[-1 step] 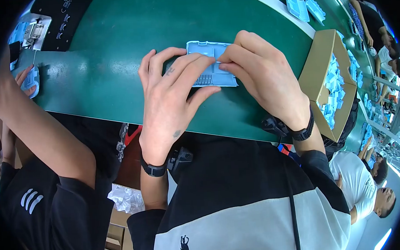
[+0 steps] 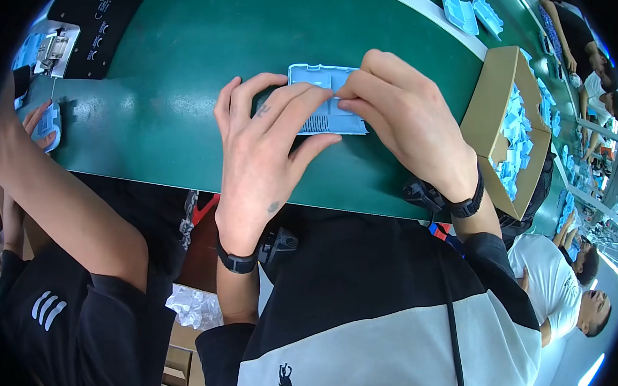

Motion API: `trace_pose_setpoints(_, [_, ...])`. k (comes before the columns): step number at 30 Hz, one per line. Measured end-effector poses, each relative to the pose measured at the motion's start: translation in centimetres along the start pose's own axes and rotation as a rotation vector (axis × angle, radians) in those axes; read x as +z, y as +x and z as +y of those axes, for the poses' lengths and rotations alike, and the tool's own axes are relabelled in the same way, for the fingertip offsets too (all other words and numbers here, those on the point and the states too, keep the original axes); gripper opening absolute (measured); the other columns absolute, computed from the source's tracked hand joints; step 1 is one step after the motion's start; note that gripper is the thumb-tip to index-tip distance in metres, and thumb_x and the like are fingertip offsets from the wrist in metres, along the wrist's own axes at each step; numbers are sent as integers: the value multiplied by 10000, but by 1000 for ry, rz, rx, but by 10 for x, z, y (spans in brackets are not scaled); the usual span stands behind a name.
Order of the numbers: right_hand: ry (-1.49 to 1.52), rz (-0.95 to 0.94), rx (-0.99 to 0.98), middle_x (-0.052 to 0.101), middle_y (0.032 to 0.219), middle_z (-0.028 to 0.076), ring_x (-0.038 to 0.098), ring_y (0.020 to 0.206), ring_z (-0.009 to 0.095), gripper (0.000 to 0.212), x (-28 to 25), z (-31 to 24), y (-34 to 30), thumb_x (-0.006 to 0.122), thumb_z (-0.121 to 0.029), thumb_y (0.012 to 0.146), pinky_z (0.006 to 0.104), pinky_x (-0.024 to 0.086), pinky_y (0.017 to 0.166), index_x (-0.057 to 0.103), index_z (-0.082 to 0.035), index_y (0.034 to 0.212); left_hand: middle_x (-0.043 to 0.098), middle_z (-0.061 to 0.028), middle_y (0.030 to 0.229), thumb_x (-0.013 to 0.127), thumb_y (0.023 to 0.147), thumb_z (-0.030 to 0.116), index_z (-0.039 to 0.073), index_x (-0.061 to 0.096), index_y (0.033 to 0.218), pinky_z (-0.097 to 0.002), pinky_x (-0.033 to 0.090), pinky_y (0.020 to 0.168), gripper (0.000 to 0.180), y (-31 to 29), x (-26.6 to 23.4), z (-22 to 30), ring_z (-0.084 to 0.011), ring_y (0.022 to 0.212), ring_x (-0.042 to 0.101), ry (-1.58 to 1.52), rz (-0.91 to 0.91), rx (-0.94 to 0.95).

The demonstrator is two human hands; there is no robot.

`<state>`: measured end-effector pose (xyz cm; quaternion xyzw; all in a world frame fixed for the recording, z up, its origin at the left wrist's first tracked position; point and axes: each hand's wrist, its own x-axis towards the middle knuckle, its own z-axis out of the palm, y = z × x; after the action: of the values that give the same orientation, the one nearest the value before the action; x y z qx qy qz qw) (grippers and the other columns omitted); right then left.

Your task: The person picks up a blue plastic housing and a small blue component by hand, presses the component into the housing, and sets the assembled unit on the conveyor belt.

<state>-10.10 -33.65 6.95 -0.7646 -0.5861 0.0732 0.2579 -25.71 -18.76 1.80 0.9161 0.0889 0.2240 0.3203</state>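
Both hands have the grip on one pale blue plastic panel (image 2: 329,101) lying flat on the green worktop (image 2: 178,95). My left hand (image 2: 268,150) lies spread over its near left part, fingers flat and pressing down, not curled round anything. My right hand (image 2: 403,121) is closed to a pinch at the panel's upper middle, thumb and forefinger tips together on a small detail I cannot make out.

From where I watch, the panel's long axis runs left to right across the worktop, just ahead of both palms. The right hand's pinch sits nearer the panel's far edge; the left hand covers more of its surface. Much of the panel is hidden beneath the fingers, so only its top left corner and a ribbed strip along the near edge show.

Right of the grip, well apart, an open cardboard box (image 2: 490,106) holds a heap of small pale blue parts. Farther off past the box, more blue panels (image 2: 464,10) lie on the worktop. Far to the left, another person's hand (image 2: 40,123) rests on a blue piece beside a black fixture (image 2: 84,30), partly cut off by the picture's rim.
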Motion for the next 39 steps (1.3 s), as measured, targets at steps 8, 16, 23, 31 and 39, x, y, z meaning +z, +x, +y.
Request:
trace_pose_setpoints(8, [-4, -6, -16, 511, 905, 116, 583, 830, 322, 121, 1, -2, 3, 763, -28, 918, 424, 489, 704, 664, -34, 988, 736, -8, 1270, 890, 811, 263, 152, 756, 1250, -590, 320, 1194, 472, -1, -2, -2, -304, 1283, 590, 5, -14, 3])
trace_pose_setpoints(16, [-51, -18, -2, 496, 908, 122, 575, 822, 330, 131, 2, 0, 9, 757, -28, 920, 432, 480, 698, 641, -40, 979, 739, -12, 1270, 895, 800, 244, 145, 756, 1254, -570, 319, 1198, 486, 3, -2, -3, -308, 1288, 594, 14, -3, -2])
trace_pose_setpoints(23, [-64, -137, 12, 493, 907, 137, 588, 835, 350, 151, -3, 0, 16, 753, -62, 937, 453, 475, 709, 610, -38, 981, 736, 19, 1262, 897, 805, 246, 171, 751, 1250, -575, 306, 1189, 475, 0, -3, -5, -291, 1276, 594, -13, -17, 4])
trace_pose_setpoints(31, [-114, -121, -1, 521, 907, 141, 596, 837, 375, 143, -1, 7, 12, 728, -85, 972, 462, 470, 727, 594, -35, 977, 744, -34, 1276, 882, 825, 196, 130, 760, 1260, -518, 350, 1183, 457, -1, 0, -4, -317, 1292, 594, 22, 11, 48])
trace_pose_setpoints(39, [-49, -58, -138, 550, 925, 152, 603, 840, 387, 129, 0, 15, 7, 725, -95, 980, 452, 486, 724, 611, -35, 993, 736, 22, 1245, 878, 848, 267, 175, 762, 1251, -494, 356, 1144, 430, -3, 6, -2, -274, 1211, 599, 8, 83, 85])
